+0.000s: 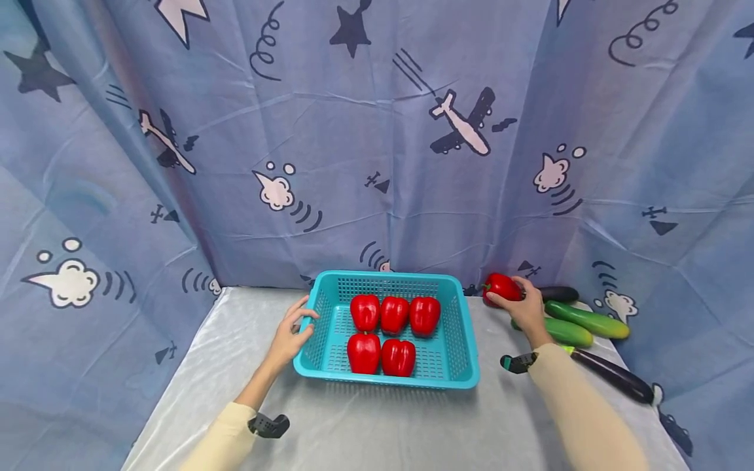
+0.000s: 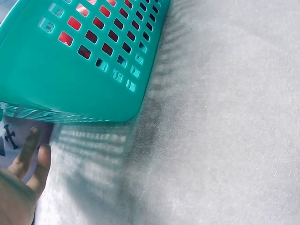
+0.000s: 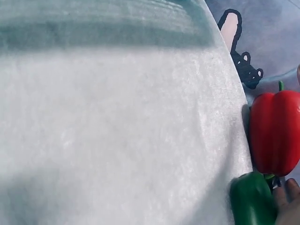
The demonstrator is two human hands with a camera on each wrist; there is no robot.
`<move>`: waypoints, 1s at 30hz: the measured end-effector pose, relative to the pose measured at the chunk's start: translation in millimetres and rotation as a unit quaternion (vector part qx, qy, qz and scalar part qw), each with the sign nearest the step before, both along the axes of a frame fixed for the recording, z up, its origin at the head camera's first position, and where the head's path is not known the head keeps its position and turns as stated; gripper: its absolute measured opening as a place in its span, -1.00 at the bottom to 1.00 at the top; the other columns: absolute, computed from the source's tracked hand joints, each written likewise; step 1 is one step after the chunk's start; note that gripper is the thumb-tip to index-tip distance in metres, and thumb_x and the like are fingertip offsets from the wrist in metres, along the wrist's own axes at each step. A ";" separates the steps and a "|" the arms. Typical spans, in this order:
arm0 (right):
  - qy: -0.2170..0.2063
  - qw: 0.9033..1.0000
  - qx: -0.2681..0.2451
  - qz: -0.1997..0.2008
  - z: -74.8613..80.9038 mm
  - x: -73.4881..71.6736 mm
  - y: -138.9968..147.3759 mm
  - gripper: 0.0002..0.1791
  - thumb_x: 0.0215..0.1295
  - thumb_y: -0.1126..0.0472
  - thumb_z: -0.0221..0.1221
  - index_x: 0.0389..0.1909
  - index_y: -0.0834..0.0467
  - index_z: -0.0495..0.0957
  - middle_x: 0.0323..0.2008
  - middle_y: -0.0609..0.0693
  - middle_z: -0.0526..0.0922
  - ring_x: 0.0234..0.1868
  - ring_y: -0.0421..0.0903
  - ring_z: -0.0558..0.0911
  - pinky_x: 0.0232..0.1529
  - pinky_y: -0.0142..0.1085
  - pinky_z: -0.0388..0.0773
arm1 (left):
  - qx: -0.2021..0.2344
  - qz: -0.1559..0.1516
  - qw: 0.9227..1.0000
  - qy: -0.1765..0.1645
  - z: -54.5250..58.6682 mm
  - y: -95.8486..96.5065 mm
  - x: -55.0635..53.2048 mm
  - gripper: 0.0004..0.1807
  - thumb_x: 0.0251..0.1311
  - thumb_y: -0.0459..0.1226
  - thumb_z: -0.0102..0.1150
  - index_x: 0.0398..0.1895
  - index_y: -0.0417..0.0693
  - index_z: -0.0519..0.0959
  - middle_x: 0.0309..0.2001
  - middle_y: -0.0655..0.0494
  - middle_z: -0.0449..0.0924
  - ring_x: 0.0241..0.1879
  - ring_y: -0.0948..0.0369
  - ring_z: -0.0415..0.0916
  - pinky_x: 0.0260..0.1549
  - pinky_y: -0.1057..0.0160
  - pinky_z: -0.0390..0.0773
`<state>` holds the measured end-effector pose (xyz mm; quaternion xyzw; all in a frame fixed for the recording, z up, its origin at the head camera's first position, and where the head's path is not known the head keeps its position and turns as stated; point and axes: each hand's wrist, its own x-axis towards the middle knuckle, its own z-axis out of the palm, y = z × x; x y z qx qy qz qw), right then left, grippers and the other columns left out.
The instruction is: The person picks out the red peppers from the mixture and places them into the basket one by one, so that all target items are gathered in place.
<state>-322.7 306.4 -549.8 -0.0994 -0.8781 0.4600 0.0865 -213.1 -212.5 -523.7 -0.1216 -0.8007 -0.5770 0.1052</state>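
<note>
A turquoise plastic basket (image 1: 385, 383) stands in the middle of the table, with several red bell peppers (image 1: 398, 358) in two rows inside. At its left rim is my left hand (image 1: 287, 337), fingers spread and loosely bent. In the left wrist view two fingers (image 2: 41, 171) show beside the basket wall; contact I cannot tell. Beyond the basket's right side, my right hand (image 1: 530, 311) grips another red bell pepper (image 1: 501, 288) between thumb and fingers. The right wrist view shows that pepper (image 3: 275, 133) near the table's edge, most of the hand out of frame.
Around the right hand lie two green cucumber-like vegetables (image 1: 586, 319), a dark eggplant (image 1: 615, 375) and another dark vegetable (image 1: 559, 294). A patterned blue curtain (image 1: 353, 163) hangs behind and beside the white-covered table (image 1: 377, 432).
</note>
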 end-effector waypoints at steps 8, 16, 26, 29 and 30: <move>0.010 1.000 -0.002 -0.012 1.7 -6.3 -9.7 -0.08 0.23 -0.04 0.43 0.48 0.25 0.25 0.41 0.37 0.20 0.37 0.36 0.21 0.20 0.26 0.37 | 0.001 -0.006 1.000 0.001 1.6 -1.0 1.8 -0.81 0.27 -0.63 0.08 -0.07 -0.46 0.56 0.47 -0.48 0.07 0.43 -0.38 0.03 0.08 -0.39 0.35; 0.002 1.000 -0.003 -0.013 -1.6 -15.4 -10.8 -0.16 0.28 0.03 0.41 0.47 0.22 0.27 0.40 0.37 0.19 0.37 0.37 0.21 0.19 0.26 0.38 | 0.002 0.004 1.000 -0.010 3.6 -1.1 1.4 -0.80 0.29 -0.61 0.09 -0.06 -0.44 0.57 0.48 -0.43 0.07 0.45 -0.34 0.02 0.13 -0.38 0.32; 0.004 1.000 -0.008 -0.021 -5.7 -18.8 -8.7 -0.23 0.27 0.14 0.40 0.44 0.24 0.32 0.40 0.39 0.21 0.37 0.40 0.21 0.19 0.28 0.37 | -0.004 0.007 1.000 -0.011 1.3 -0.1 1.3 -0.81 0.28 -0.62 0.10 -0.08 -0.42 0.57 0.48 -0.39 0.10 0.44 -0.34 0.04 0.11 -0.36 0.36; -0.004 1.000 -0.009 -0.022 -6.3 -19.8 -8.8 -0.21 0.27 0.15 0.40 0.46 0.22 0.30 0.43 0.37 0.22 0.38 0.39 0.21 0.20 0.27 0.36 | -0.003 0.006 1.000 -0.016 1.5 0.6 1.3 -0.81 0.29 -0.62 0.09 -0.07 -0.43 0.57 0.49 -0.37 0.09 0.45 -0.33 0.03 0.13 -0.37 0.33; -0.008 1.000 -0.008 -0.023 -6.4 -20.0 -8.8 -0.20 0.27 0.16 0.40 0.47 0.22 0.29 0.43 0.36 0.22 0.38 0.39 0.21 0.20 0.27 0.36 | -0.002 0.005 1.000 -0.017 1.8 0.7 1.6 -0.81 0.29 -0.61 0.08 -0.07 -0.44 0.56 0.50 -0.36 0.09 0.46 -0.32 0.03 0.14 -0.38 0.32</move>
